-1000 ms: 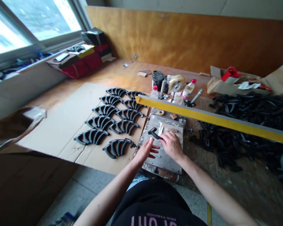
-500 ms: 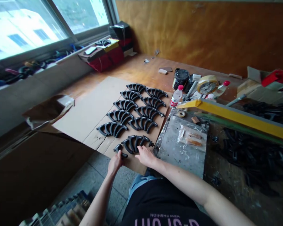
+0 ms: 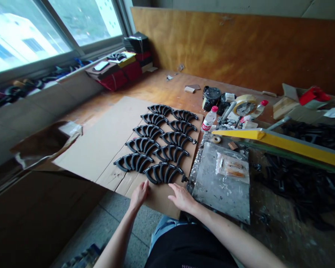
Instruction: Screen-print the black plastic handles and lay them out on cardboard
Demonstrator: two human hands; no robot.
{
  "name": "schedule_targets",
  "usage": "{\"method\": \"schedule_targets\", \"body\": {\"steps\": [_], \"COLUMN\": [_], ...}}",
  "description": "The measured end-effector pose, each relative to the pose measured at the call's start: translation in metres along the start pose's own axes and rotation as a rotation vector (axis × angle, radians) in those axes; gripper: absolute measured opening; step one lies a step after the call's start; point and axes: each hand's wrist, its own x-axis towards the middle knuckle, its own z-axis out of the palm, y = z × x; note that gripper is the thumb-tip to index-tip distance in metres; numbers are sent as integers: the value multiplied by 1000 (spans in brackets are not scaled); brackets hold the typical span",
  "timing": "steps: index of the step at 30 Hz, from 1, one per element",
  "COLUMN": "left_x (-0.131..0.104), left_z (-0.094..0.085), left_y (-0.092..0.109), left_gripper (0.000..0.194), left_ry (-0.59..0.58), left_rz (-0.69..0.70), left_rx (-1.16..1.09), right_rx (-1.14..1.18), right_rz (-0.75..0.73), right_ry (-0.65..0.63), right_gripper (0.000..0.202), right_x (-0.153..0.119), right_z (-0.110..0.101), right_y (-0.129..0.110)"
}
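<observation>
Black curved parts (image 3: 147, 131) lie in overlapping, fan-like rows on a brown cardboard sheet (image 3: 91, 149). The row nearest me (image 3: 163, 172) ends on the right at a small black piece (image 3: 185, 178). Just below that row's left end is my left hand (image 3: 140, 192), its fingers drawn together at the row's edge; whether anything is between them is too small to tell. My right hand (image 3: 181, 196) rests low over the cardboard, below the row's right half, with thumb and fingers apart and nothing held.
Right of the cardboard lie a grey metal plate (image 3: 220, 197) with a plastic bag (image 3: 231, 166), a yellow bar (image 3: 296, 145) and piled black parts (image 3: 293, 182). A red-capped bottle (image 3: 209, 119) and black jars (image 3: 211, 98) stand behind. Red boxes (image 3: 114, 79) sit near the window.
The loose black part held by my left hand now lies at the left end of the nearest row. My right hand has drawn back from the row. The camera view has shifted slightly.
</observation>
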Motion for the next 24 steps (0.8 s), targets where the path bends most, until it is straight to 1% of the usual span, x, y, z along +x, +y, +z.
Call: {"method": "schedule_targets", "body": {"steps": [3, 5, 7, 10, 12, 13, 15, 18, 20, 22, 24], "left_x": [-9, -15, -20, -20, -11, -3, 20, 69, 108, 147, 180], "left_z": [-11, -21, -34, -62, -87, -101, -133, -187, -227, -267, -302], "left_y": [-22, -38, -55, -78, -90, -96, -106, -118, -124, -127, -127], "left_gripper": [48, 45, 40, 32, 27, 25, 21, 19, 20, 21, 21], "left_ry": [21, 82, 173, 333, 425, 463, 527, 598, 620, 614, 584], "left_rz": [-45, -97, -161, -273, -335, -357, -382, -390, -392, -392, -384], "left_rx": [-143, -247, -349, -482, -559, -595, -663, -747, -784, -791, -757], "right_rx": [-68, -148, -220, -323, -384, -406, -435, -461, -473, -470, -455], "right_rz": [-21, -60, -113, -140, -144, -150, -177, -223, -224, -230, -255], "right_ry": [-9, 3, 23, 17, -26, -45, -76, -104, -146, -167, -127], "right_gripper": [47, 44, 43, 45, 48, 49, 51, 58, 68, 78, 86], "right_x": [-16, -21, -22, -17, -11, -7, 5, 31, 52, 72, 88], "right_z": [11, 21, 31, 48, 62, 69, 83, 104, 117, 131, 146], "right_y": [12, 17, 19, 19, 20, 20, 21, 14, 3, -13, -35]}}
